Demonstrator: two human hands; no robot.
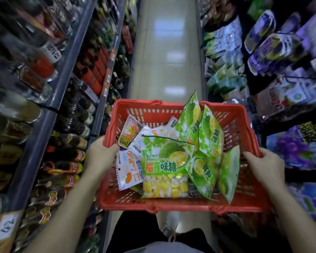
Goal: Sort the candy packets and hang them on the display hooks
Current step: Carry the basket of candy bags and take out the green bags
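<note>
Left hand: the left hand [98,154] is closed on the left rim of the red basket [181,205], thumb on top of the rim and fingers curled under its outer side; the bare forearm runs from the near left corner up to it.
Right hand: the right hand [263,167] grips the right rim the same way, fingers wrapped over the edge, forearm coming in from the near right.
Basket: held level between both hands in front of the body, above the aisle floor [168,52].
Candy packets: all lie inside the basket. A large green durian candy packet [164,167] lies flat in the middle, its clear window showing yellow and white sweets. More green durian packets [206,136] stand tilted against the right and far side. White and orange packets [130,167] lie at the left, partly under the large green one, close to the left hand. A small packet with mixed-colour sweets [130,128] sits at the far left.
Left shelves: bottles and jars [67,161] in rows, blurred.
Right display: hanging packets [274,42] in green, white and purple, blurred; the hooks cannot be made out.
</note>
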